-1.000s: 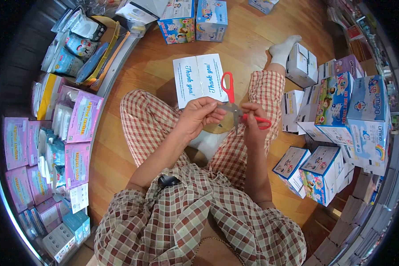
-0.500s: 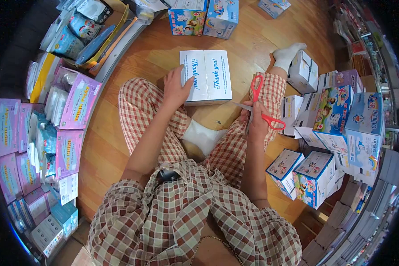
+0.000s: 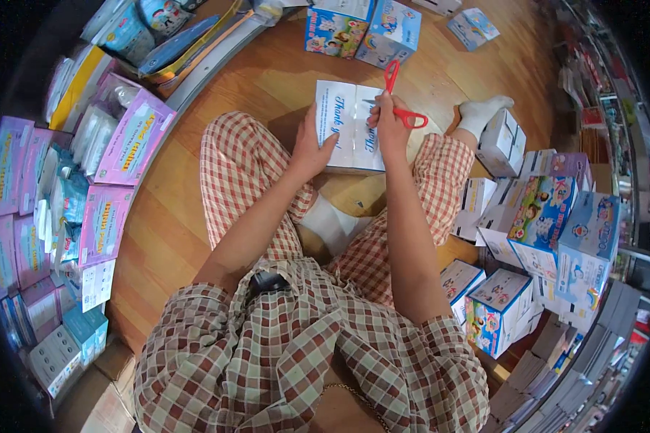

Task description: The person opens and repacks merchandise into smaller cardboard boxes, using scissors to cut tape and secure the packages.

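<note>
A white cardboard box [image 3: 343, 108] with blue "Thank you!" lettering sits on the floor between the person's legs. My left hand [image 3: 314, 148] grips its left side, with the thumb over the top face. Red-handled scissors [image 3: 401, 113] are in my right hand [image 3: 391, 133], which is closed around them over the right half of the box, by the centre seam. Both handle loops stick out past the hand, while the blades are hidden behind the fingers. Part of the lettering is covered by the right hand.
Colourful cartoon-printed boxes [image 3: 336, 32] stand ahead, and a small blue-white box [image 3: 473, 29] lies farther right. More boxes [image 3: 542, 209] are stacked to the right beside shelving. Pink packages [image 3: 133, 151] line the left shelf. A socked foot [image 3: 484, 115] rests beside a white box [image 3: 502, 144].
My right hand has carried the scissors forward and left, from beside the box to over its top. My left hand stays on the box's left side. The view has shifted slightly.
</note>
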A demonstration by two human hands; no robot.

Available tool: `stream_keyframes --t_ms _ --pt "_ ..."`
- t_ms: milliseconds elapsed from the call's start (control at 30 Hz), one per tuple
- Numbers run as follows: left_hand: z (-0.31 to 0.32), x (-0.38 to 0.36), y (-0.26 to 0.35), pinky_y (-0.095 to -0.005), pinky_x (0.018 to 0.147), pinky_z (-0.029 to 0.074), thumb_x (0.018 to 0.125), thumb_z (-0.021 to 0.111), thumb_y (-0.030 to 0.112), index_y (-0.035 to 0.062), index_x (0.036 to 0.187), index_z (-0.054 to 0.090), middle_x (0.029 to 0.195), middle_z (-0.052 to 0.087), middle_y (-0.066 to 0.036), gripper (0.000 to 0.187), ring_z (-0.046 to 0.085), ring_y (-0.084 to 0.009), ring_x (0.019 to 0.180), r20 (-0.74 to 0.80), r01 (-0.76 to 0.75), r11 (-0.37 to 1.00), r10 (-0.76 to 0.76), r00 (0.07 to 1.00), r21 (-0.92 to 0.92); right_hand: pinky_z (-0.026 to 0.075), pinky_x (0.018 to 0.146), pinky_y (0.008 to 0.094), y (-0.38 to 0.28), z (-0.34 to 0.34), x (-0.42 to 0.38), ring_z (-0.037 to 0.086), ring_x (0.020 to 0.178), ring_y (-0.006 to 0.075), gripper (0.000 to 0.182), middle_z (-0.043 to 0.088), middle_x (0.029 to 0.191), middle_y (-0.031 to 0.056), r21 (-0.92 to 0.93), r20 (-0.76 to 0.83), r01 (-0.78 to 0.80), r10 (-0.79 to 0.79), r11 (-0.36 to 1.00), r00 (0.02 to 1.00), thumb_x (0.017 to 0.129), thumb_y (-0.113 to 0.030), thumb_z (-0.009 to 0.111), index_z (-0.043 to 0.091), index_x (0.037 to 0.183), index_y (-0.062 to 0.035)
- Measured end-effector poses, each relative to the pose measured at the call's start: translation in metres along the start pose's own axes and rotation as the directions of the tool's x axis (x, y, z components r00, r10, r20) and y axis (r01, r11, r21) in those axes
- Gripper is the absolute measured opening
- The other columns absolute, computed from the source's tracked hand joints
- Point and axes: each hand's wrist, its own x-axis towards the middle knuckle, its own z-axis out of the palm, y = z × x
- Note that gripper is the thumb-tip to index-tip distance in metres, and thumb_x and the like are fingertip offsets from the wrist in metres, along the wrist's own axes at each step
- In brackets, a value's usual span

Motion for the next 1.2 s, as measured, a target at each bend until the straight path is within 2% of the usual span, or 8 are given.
stream_keyframes --t_ms 400,700,767,867,933,1000,1067,1200 --pt "0.002 -0.002 0.002 -0.0475 0.097 0.033 0.077 0.064 0.015 0.0059 0.142 0.014 0.122 0.039 -0.030 0.082 0.042 -0.0450 0.112 0.013 0.092 0.996 -0.092 0.996 -0.017 0.042 0.043 0.0249 0.019 0.028 0.034 0.052 0.048 0.0112 0.030 0.056 0.063 0.0072 0.010 -0.042 -0.060 0.061 0.998 0.997 0.090 -0.028 0.054 0.054 0.081 0.0003" --pt "0.002 -0.002 0.006 -0.0477 0.096 0.033 0.076 0.064 0.015 0.0055 0.140 0.018 0.120 0.041 -0.029 0.079 0.042 -0.0449 0.111 -0.031 0.086 0.996 -0.087 0.996 -0.012 0.039 0.048 0.0338 0.039 0.030 0.034 0.051 0.049 0.0179 0.029 0.052 0.056 0.0103 -0.330 -0.028 0.240 -0.264 0.913 0.964 0.090 -0.018 0.053 0.052 0.067 -0.0005" --pt "0.001 -0.003 0.007 -0.0479 0.096 0.034 0.076 0.064 0.015 0.0056 0.140 0.018 0.120 0.041 -0.029 0.079 0.042 -0.0446 0.111 -0.033 0.082 0.997 -0.081 0.996 0.003 0.040 0.047 0.0303 0.039 0.028 0.034 0.053 0.048 0.0153 0.032 0.054 0.056 0.0080 -0.504 0.043 0.369 -0.404 0.781 0.914 0.093 -0.025 0.050 0.053 0.071 -0.0014" --pt "0.000 -0.002 0.008 -0.0483 0.095 0.034 0.076 0.064 0.016 0.0055 0.140 0.017 0.121 0.041 -0.030 0.080 0.042 -0.0447 0.110 -0.006 0.145 0.989 -0.145 0.989 -0.008 0.040 0.048 0.0330 0.034 0.032 0.029 0.054 0.049 0.0195 0.032 0.054 0.055 0.0109 -0.534 0.030 0.429 -0.491 0.729 0.871 0.092 -0.022 0.051 0.051 0.067 -0.0009" --pt "0.001 -0.002 0.007 -0.0486 0.094 0.034 0.076 0.064 0.016 0.0066 0.141 0.016 0.121 0.041 -0.029 0.081 0.042 -0.0457 0.109 -0.035 0.063 0.998 -0.063 0.997 -0.006 0.040 0.048 0.0335 0.032 0.031 0.023 0.054 0.049 0.0208 0.032 0.055 0.055 0.0117 -0.554 0.035 0.427 -0.492 0.715 0.870 0.091 -0.020 0.051 0.051 0.066 -0.0008" --pt "0.001 -0.002 0.008 -0.0489 0.094 0.034 0.076 0.064 0.016 0.0073 0.141 0.016 0.122 0.041 -0.029 0.081 0.042 -0.0464 0.109 -0.018 0.116 0.993 -0.116 0.993 -0.005 0.040 0.049 0.0340 0.030 0.032 0.023 0.054 0.049 0.0221 0.031 0.055 0.056 0.0125 -0.574 0.043 0.426 -0.494 0.699 0.868 0.091 -0.019 0.051 0.050 0.066 -0.0007" --pt "0.000 -0.003 0.009 -0.0492 0.094 0.034 0.076 0.064 0.016 0.0081 0.141 0.016 0.122 0.041 -0.029 0.081 0.042 -0.0470 0.109 0.004 0.171 0.985 -0.171 0.985 0.001 0.039 0.050 0.0390 0.030 0.033 0.021 0.052 0.052 0.0329 0.023 0.050 0.058 0.0205 -0.515 0.011 0.410 -0.473 0.752 0.881 0.089 -0.013 0.053 0.051 0.070 0.0010" --pt "-0.005 -0.001 0.017 -0.0480 0.097 0.032 0.077 0.064 0.015 0.0075 0.141 0.017 0.126 0.039 -0.028 0.080 0.040 -0.0454 0.114 0.009 0.190 0.981 -0.190 0.982 -0.026 0.038 0.049 0.0380 0.030 0.032 0.018 0.050 0.050 0.0314 0.024 0.050 0.057 0.0196 -0.545 0.040 0.394 -0.447 0.740 0.894 0.089 -0.013 0.052 0.052 0.071 0.0017"
